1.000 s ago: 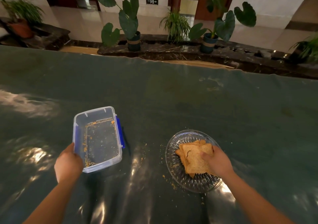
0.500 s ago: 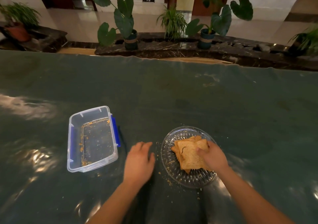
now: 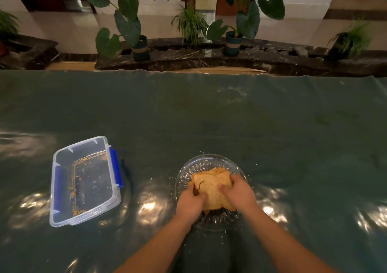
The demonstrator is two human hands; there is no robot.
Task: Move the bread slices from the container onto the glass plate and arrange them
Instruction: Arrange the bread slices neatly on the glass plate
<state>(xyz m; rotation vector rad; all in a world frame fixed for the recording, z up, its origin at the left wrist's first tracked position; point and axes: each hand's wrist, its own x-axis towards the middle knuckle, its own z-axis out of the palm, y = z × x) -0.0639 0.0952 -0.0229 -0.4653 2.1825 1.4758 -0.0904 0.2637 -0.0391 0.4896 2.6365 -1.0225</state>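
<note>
Both hands down on the glass plate [image 3: 211, 161] now, arranging step in hand by the look of it. Left hand [image 3: 191, 204] curled over the near-left corner of the bread slices [image 3: 211, 185], thumb on top, fingers tucked at the edge; right hand [image 3: 238, 192] clamped on the near-right side, fingers bent over the crust. All the bread in one loose stack on the plate, corners fanned out at the far side, a tear showing in the top slice. Container [image 3: 83, 180] well off to the left, open, nothing in it but crumbs, so transfer apparently finished. Next up, probably: squaring or spreading the stack, with a light touch, since that torn slice looks ready to split and the plate to slide on the glossy tablecloth [image 3: 209, 115].
</note>
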